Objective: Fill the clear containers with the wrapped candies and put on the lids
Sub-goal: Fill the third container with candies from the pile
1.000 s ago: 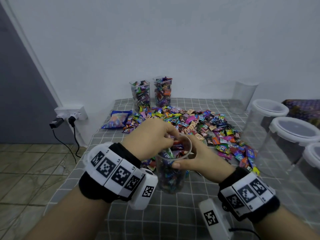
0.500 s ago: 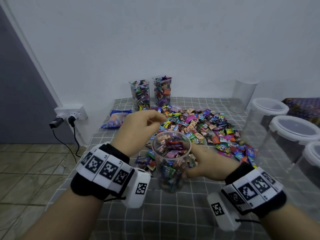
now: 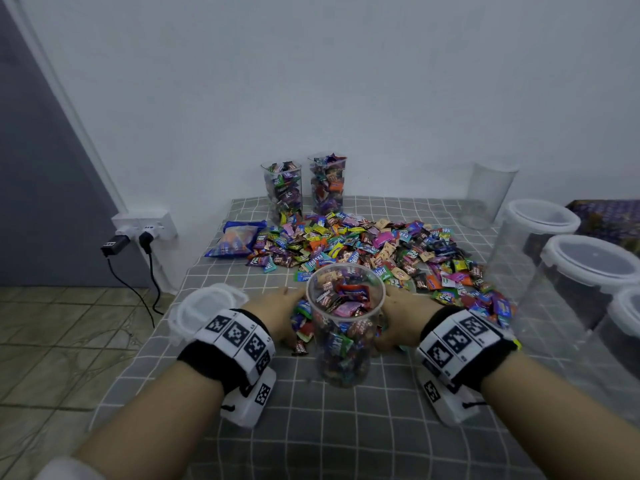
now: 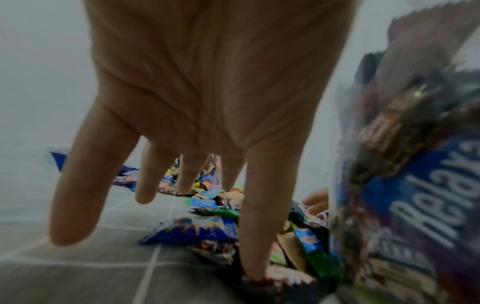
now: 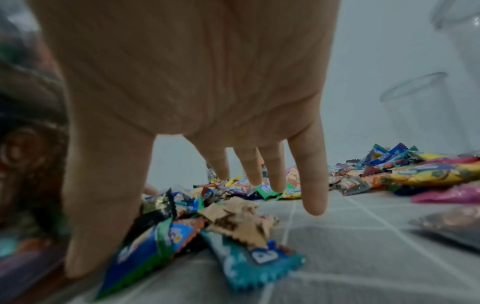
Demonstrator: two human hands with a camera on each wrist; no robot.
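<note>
A clear container, filled with wrapped candies almost to the rim and without a lid, stands on the checked cloth in the middle. My left hand lies just left of it and my right hand just right of it. Both have spread, straight fingers reaching down onto loose candies behind the container. In the left wrist view the left hand has its thumb tip on wrappers beside the container wall. The right hand is spread the same way over candies. A clear lid lies left of my left wrist.
The big candy pile covers the table's middle. Two filled lidless containers stand at the back by the wall, an empty one at back right. Large lidded tubs line the right edge. A blue bag lies at left.
My left hand has left the container's mouth and my right hand has let go of its side. Both have dropped to the table, open, on either side of the container.
</note>
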